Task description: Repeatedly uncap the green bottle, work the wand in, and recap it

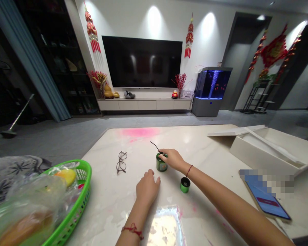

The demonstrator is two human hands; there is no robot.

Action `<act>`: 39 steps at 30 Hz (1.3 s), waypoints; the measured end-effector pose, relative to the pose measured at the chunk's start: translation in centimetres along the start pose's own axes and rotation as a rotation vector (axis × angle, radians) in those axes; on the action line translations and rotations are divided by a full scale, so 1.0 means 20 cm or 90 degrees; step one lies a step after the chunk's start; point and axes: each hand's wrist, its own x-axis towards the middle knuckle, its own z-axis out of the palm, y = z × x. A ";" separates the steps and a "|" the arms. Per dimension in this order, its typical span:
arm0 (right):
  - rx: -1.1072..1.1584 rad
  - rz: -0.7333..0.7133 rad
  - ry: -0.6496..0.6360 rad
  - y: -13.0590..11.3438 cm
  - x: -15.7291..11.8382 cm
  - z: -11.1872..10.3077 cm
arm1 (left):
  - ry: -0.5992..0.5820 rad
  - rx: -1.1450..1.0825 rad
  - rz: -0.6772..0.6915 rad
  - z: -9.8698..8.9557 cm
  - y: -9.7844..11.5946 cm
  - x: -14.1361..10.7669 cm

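My right hand [173, 159] reaches over the top of a small green jar [161, 166] standing upright on the table. Its thumb and forefinger are closed at the jar's mouth. A thin dark stick [154, 146] slants up and left from between these fingers; its lower end is hidden by the hand and jar. My left hand [147, 188] rests on the tabletop below and left of the jar, thumb apart from the loosely bent fingers, holding nothing. Beneath my right forearm stands a small green cylinder [185, 186] with a dark hollow top, like a lid upside down.
Eyeglasses [121, 162] lie left of the jar on the pale table [105, 191]. A green basket [86, 186] with bagged food stands at the left edge. An open white box [267, 150] and a lit phone [265, 196] lie at the right. Pink smudges mark the tabletop.
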 end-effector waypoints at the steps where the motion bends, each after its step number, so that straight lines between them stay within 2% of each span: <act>1: 0.024 0.007 0.010 -0.01 -0.01 0.01 | 0.012 -0.007 -0.008 0.00 0.00 0.00; 5: 0.183 0.043 0.104 -0.01 0.05 0.00 | 0.009 -0.014 -0.011 0.00 0.00 0.01; 8: 0.332 0.064 0.170 0.02 0.13 -0.12 | 0.003 -0.009 -0.002 0.01 0.00 0.01; 11: 0.424 0.146 0.233 0.10 0.19 -0.27 | -0.004 -0.004 -0.002 0.01 0.00 0.01; 12: 0.400 0.183 0.216 0.14 0.20 -0.30 | -0.006 -0.003 -0.001 0.01 0.00 0.01; 14: 0.315 0.257 0.128 0.22 0.18 -0.32 | -0.010 -0.001 0.001 0.01 0.00 0.01; 19: 0.170 0.353 -0.077 0.38 0.04 -0.17 | -0.013 0.003 0.019 0.02 -0.01 0.01; 21: 0.108 0.374 -0.139 0.39 -0.01 -0.12 | -0.015 0.001 0.025 0.02 -0.02 0.01; 23: 0.054 0.373 -0.163 0.37 -0.01 -0.11 | -0.014 -0.001 0.023 0.03 -0.02 0.02; 25: 0.011 0.340 -0.147 0.31 0.02 -0.15 | -0.008 -0.003 0.015 0.03 -0.01 0.01; 29: -0.008 0.203 -0.082 0.13 0.14 -0.27 | 0.001 0.002 0.016 0.04 0.00 0.01; 30: -0.013 0.147 -0.074 0.08 0.16 -0.29 | 0.001 0.003 0.019 0.04 0.00 0.01; 31: -0.063 0.032 -0.093 0.03 0.18 -0.31 | 0.000 0.005 0.021 0.04 0.00 0.01; 32: -0.130 -0.059 -0.132 -0.01 0.19 -0.31 | -0.003 0.007 0.022 0.03 0.00 0.00; 33: -0.200 -0.104 -0.163 -0.05 0.19 -0.31 | -0.006 0.009 0.022 0.03 0.00 0.00; 39: -0.327 -0.150 -0.232 -0.16 0.21 -0.28 | -0.008 0.010 0.027 0.03 -0.01 0.01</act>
